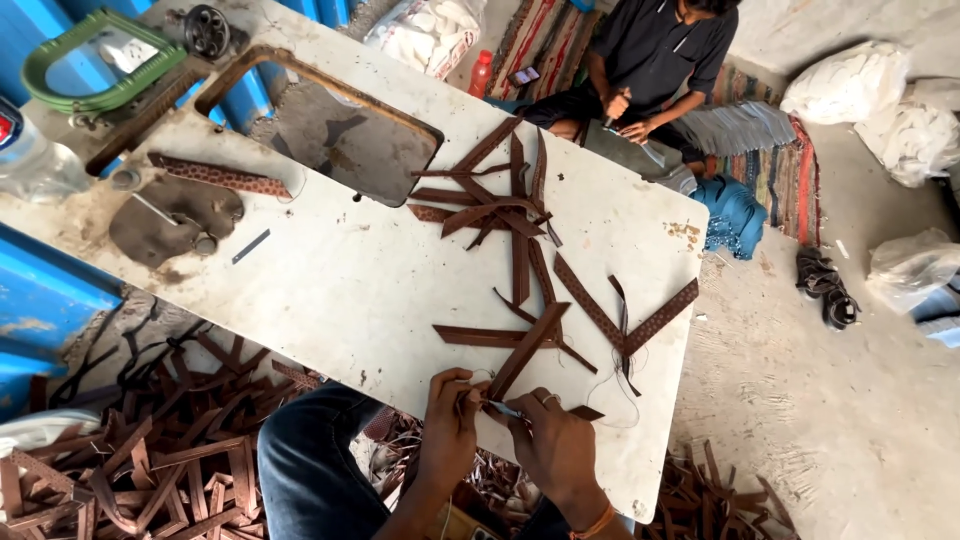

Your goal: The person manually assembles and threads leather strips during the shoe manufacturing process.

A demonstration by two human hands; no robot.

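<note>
My left hand [448, 420] and my right hand [553, 440] meet at the near edge of a worn white table [340, 290]. Between them lies the end of a brown leather strap [527, 350] that runs up and to the right across the tabletop. My left hand pinches the strap's end. My right hand grips a small metal tool [505, 408] whose tip points at that end. More brown straps [500, 195] lie piled further up the table, and a patterned strap [660, 317] lies to the right.
A rectangular cutout [330, 130] opens in the table's far part. A heap of strap offcuts [150, 460] covers the floor at left. Another person [650, 60] sits beyond the table on a striped mat. White sacks [850, 85] and sandals [825, 287] lie at right.
</note>
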